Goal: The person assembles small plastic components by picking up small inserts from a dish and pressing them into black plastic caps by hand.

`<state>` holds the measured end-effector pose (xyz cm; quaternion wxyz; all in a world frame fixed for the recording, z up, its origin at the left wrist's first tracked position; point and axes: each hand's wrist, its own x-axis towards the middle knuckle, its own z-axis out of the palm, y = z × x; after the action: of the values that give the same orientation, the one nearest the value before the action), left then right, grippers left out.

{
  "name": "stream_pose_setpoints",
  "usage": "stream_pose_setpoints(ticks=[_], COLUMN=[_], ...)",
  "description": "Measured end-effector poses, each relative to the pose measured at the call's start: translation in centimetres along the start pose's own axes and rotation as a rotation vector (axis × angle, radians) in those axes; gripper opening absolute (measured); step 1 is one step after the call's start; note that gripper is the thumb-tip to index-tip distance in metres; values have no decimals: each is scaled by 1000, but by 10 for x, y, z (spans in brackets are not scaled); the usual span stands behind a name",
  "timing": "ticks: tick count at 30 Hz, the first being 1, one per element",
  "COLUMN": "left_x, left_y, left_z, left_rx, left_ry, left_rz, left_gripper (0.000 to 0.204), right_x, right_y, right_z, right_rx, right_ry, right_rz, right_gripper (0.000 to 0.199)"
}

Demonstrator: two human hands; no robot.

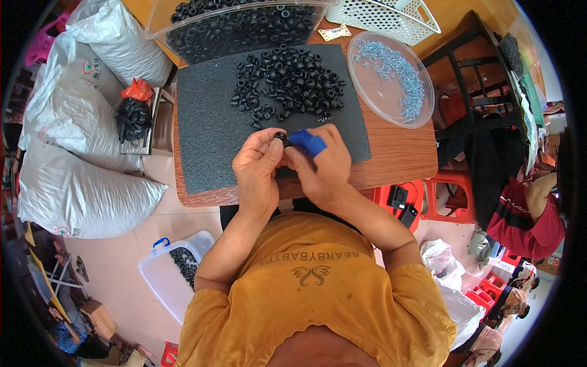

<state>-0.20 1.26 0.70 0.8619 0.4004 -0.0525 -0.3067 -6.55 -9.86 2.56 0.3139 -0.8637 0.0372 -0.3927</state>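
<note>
Over the near edge of the dark grey mat [208, 122], my left hand [258, 164] pinches a small black ring-topped plastic part [281, 137] between thumb and fingers. My right hand [328, 164] meets it from the right, fingers bent in toward the part. A bright blue piece [307, 142] sits at the right fingers; whether it is worn on them or held, I cannot tell. What lies between the right fingertips is hidden. Just beyond both hands, a loose pile of similar black parts [299, 76] spreads across the mat. A few tiny pale bits [324, 118] lie at its near right side.
Behind the mat stands a clear bin [244, 30] full of black parts. At right on the wooden table [397, 153] lies a round clear lid [382, 101] holding small light-blue pieces, near a white perforated basket [391, 18]. White sacks [92, 140] and red stools [449, 196] flank the table.
</note>
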Motion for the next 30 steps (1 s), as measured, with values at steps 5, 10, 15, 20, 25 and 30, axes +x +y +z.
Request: stream_pose_setpoints(ticks=[5,10,15,20,25,30], left_x=[-2,-5,-6,-8,-9,-8], left_y=[1,2,3,3,4,5], left_z=[-1,1,3,3,0,-1], left_rx=[-57,36,149,145,133,53], left_ry=[15,12,-27,-53,-84,-118], left_rz=[-26,19,116,97,45,-18], left_gripper=[17,16,17,19,21,23], right_x=[-6,-7,-4,-2,-1,-3], right_y=[4,1,-4,-6,-7,-9], right_z=[8,1,-10,-15,-19,-26], right_rx=[-112,-81,36,44,121,305], right_ry=[44,15,-49,-34,-61,-39], right_rz=[-245,-192,-24,-69,-10,309], right_gripper=[23,23,22,22,20,17])
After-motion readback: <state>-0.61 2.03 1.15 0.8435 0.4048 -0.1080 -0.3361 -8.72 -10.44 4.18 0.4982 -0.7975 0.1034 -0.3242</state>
